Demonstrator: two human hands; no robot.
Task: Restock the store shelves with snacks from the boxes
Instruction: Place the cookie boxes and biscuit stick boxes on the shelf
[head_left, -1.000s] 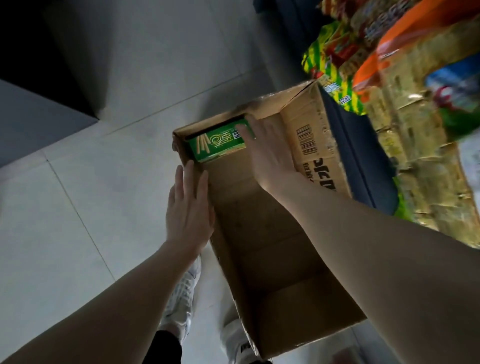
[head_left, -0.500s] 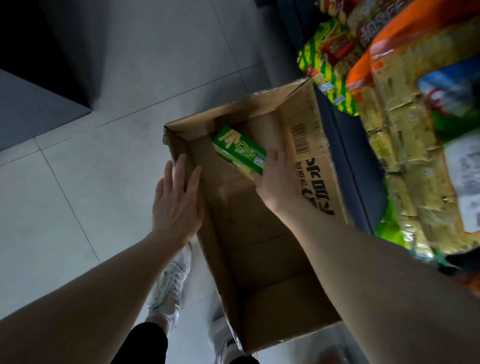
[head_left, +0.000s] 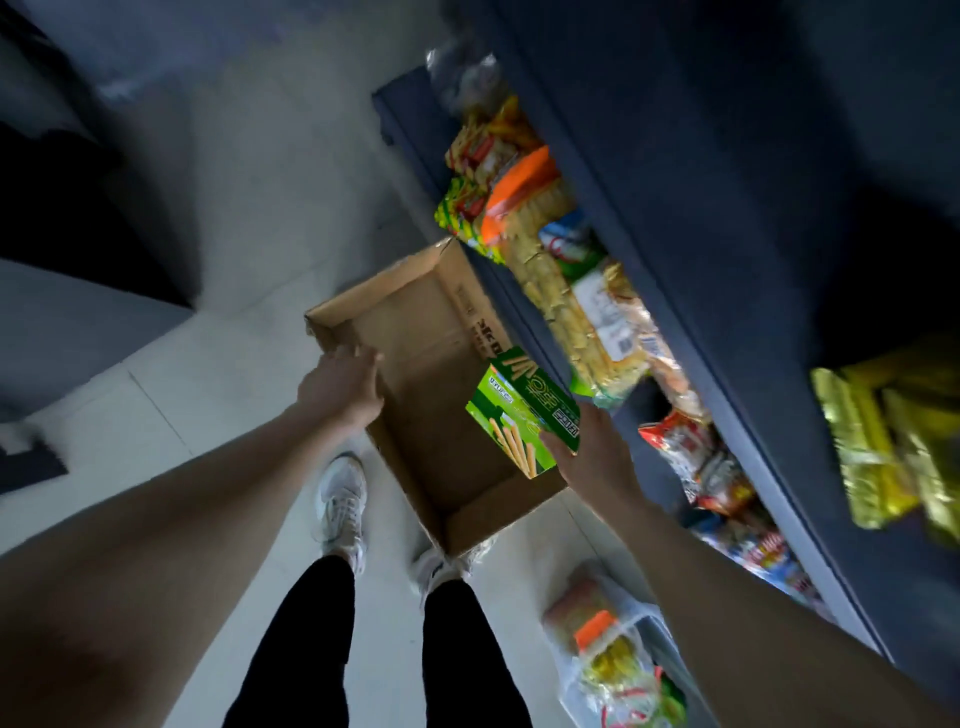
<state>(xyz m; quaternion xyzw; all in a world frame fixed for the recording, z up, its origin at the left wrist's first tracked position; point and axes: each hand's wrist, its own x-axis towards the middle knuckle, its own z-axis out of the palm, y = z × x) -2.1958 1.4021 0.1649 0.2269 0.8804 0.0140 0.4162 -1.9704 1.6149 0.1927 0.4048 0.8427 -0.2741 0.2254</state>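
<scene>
Head view centres on a green snack box (head_left: 522, 413), tilted and lifted above the open cardboard carton (head_left: 436, 395) on the floor. It looks light and stiff, a thin paperboard pack that would dent if squeezed hard; gripping across its narrow sides near one end, as now, seems the safest hold. The right hand (head_left: 592, 457) grips its lower end, fingers mostly hidden behind the pack. The left hand (head_left: 340, 389) rests on the carton's left wall with fingers fairly straight, holding nothing. No other pack shows in the carton. Just beside it, dark shelves (head_left: 649, 270) carry bagged snacks (head_left: 524, 208), and a clear bag of packets (head_left: 613, 654) lies on the floor near the white shoes (head_left: 340, 499).
</scene>
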